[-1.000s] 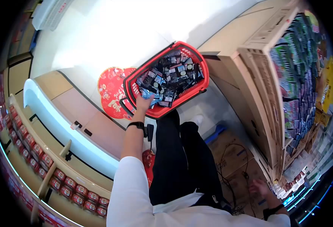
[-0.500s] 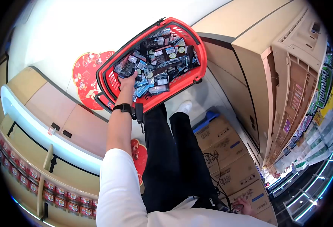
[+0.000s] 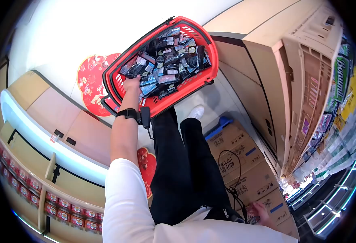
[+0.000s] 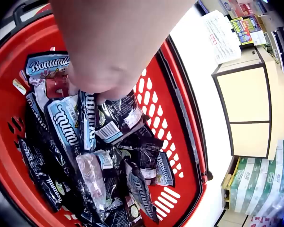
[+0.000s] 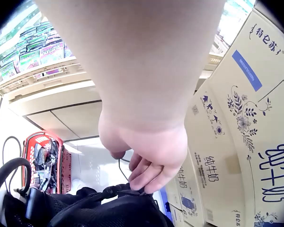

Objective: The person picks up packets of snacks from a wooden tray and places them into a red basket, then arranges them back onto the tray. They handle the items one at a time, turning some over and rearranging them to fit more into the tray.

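My left hand (image 3: 132, 84) reaches down inside a red shopping basket (image 3: 153, 108), at the end near its handle. Many small, shiny black-and-blue packets (image 3: 172, 56) fill the basket, and some read "Bonumii". In the left wrist view, my curled fingers pinch the top of one upright packet (image 4: 88, 123); the thumb is mostly hidden. Other packets lie tilted and overlapping around it. My right hand (image 5: 144, 156) hangs with loosely curled fingers and grips nothing visible. Its fingertips overlap a black bag or garment (image 5: 109, 208) in the right wrist view.
Brown cartons (image 3: 246, 162) and a loose black cable (image 3: 236, 194) lie at right. A wooden display rack (image 3: 303, 81) holds green bags (image 3: 342, 79). Shelves of red-lidded jars (image 3: 77, 218) stand at left. Red round floor decals (image 3: 93, 87) lie by the basket.
The basket now sits higher and further left in the head view. My left hand has shifted from a light-blue packet, then a dark one, to its present spot. Packets have been stirred.
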A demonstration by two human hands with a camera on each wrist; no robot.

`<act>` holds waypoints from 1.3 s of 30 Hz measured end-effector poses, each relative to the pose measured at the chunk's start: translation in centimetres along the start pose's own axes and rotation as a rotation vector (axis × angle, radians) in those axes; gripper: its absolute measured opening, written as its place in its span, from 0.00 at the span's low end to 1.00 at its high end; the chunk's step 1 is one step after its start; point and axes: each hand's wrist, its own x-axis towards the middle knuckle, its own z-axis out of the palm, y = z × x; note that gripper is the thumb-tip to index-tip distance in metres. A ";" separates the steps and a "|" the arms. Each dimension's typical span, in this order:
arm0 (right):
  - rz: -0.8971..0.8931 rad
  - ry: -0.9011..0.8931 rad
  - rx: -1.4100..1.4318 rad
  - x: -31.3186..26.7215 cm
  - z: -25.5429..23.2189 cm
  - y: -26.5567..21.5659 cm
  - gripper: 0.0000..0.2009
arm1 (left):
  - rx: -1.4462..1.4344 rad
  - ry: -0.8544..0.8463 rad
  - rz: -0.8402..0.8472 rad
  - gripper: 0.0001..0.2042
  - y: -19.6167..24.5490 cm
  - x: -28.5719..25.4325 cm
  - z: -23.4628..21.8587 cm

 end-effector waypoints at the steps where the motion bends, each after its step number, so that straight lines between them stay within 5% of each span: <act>1: -0.031 -0.006 0.000 -0.2 0.4 -0.3 0.10 | -0.002 -0.006 0.007 0.18 -1.3 2.0 -0.8; 4: -0.052 0.042 -0.039 -1.4 1.3 -1.3 0.11 | 0.316 0.012 0.256 0.15 -4.0 5.8 -3.3; 5: -0.070 0.030 -0.032 -1.6 1.2 -1.3 0.11 | 0.225 -0.016 0.244 0.21 -1.5 0.3 -4.4; 6: -0.126 0.039 -0.065 -1.8 1.0 -1.2 0.12 | 0.252 0.017 0.250 0.20 -2.3 0.1 -5.8; 7: -0.183 0.047 -0.096 -1.9 0.9 -1.1 0.13 | 0.409 0.062 0.256 0.17 1.3 -6.7 -6.4; 8: -0.201 0.034 -0.082 -2.0 0.6 -0.8 0.13 | 0.562 0.098 0.299 0.16 0.7 -7.2 -8.2; 14: -0.449 0.027 -0.016 -0.8 -0.9 -1.5 0.12 | 0.188 -0.118 0.335 0.17 1.6 -21.8 -16.8; 16: -0.528 -0.024 0.007 -1.7 -0.6 -2.7 0.12 | -0.042 -0.245 0.182 0.14 2.4 -26.6 -19.6; 22: -0.772 -0.223 0.124 -2.8 -0.8 -4.6 0.10 | -0.196 -0.448 0.336 0.15 7.6 -42.5 -22.6; 27: -1.008 -0.316 0.203 -7.3 -1.3 -6.0 0.10 | -0.103 -0.666 0.654 0.11 13.1 -56.6 -18.7; 29: -1.080 -0.374 0.221 -9.9 -1.9 -6.3 0.12 | 0.081 -0.796 0.635 0.11 15.3 -61.7 -16.8; 32: -1.159 -0.376 0.339 -13.4 -2.9 -5.6 0.13 | 0.153 -1.041 0.770 0.12 16.3 -66.0 -12.1; 33: -1.211 -0.407 0.369 -14.5 -3.2 -5.1 0.14 | 0.200 -1.143 0.695 0.12 16.6 -67.2 -10.6; 39: -1.281 -0.469 0.594 -17.6 -3.7 -3.0 0.15 | 0.622 -1.377 0.759 0.10 16.0 -72.1 -2.5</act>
